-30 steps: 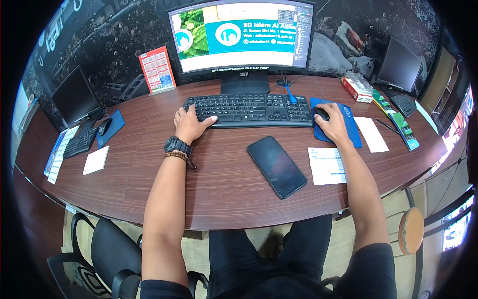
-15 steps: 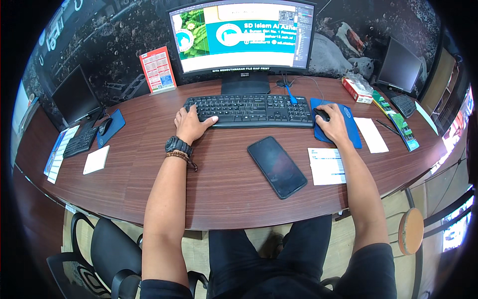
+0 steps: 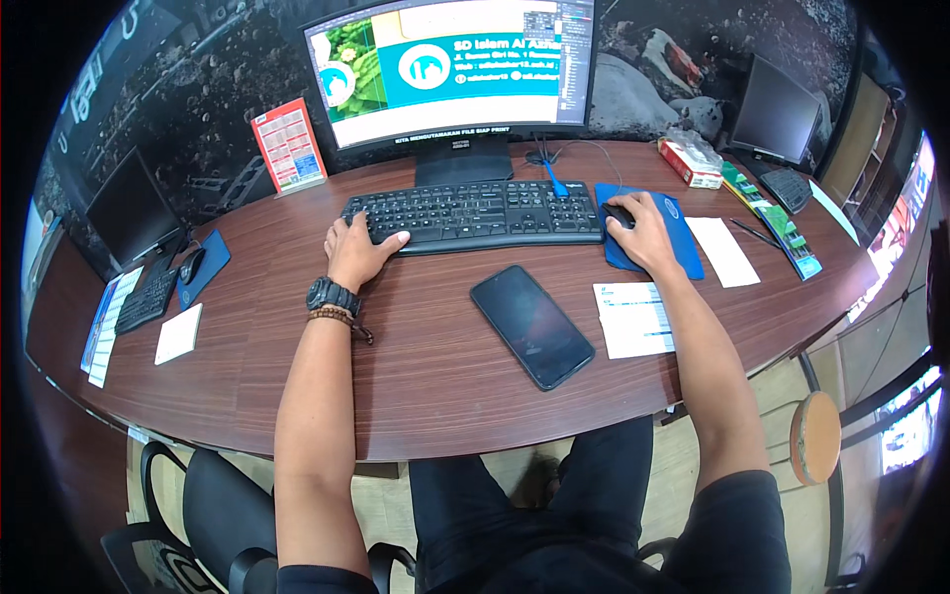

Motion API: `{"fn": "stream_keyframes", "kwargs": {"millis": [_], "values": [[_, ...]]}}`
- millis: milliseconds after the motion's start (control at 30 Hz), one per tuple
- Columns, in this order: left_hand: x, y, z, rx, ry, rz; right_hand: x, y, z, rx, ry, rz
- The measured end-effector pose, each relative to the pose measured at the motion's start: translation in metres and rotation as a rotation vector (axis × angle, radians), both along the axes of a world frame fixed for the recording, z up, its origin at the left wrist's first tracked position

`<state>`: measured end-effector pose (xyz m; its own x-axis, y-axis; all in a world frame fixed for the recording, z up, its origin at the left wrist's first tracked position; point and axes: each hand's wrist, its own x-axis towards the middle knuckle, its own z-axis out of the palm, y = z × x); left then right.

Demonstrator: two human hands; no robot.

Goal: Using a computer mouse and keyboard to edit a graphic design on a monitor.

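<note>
Head view | my left hand, thumb spread from fingers, rests on the left end of the keyboard, keys presumably within easy reach | my right hand has fingers curled over the mouse, on the blue pad just right | phone lies nearer, probably leaving both hands room

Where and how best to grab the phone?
Likely across the phone's two long edges at mid-length, from above: it lies flat, screen up, narrower across than along. The printed sheet on its right lies apart, so that side looks reachable too.
</note>
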<state>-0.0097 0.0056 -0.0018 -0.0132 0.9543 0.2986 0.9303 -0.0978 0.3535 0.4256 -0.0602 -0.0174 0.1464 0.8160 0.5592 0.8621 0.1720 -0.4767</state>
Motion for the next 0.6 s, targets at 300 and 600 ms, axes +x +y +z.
{"fn": "stream_keyframes", "kwargs": {"millis": [300, 600], "values": [[-0.0002, 0.0021, -0.0009, -0.013, 0.007, 0.003, -0.0017, -0.0008, 0.0017, -0.024, 0.022, -0.093], [-0.0012, 0.0036, -0.0046, 0.026, 0.081, 0.0, 0.0019, 0.001, -0.0024, -0.002, 0.008, -0.14]]}}
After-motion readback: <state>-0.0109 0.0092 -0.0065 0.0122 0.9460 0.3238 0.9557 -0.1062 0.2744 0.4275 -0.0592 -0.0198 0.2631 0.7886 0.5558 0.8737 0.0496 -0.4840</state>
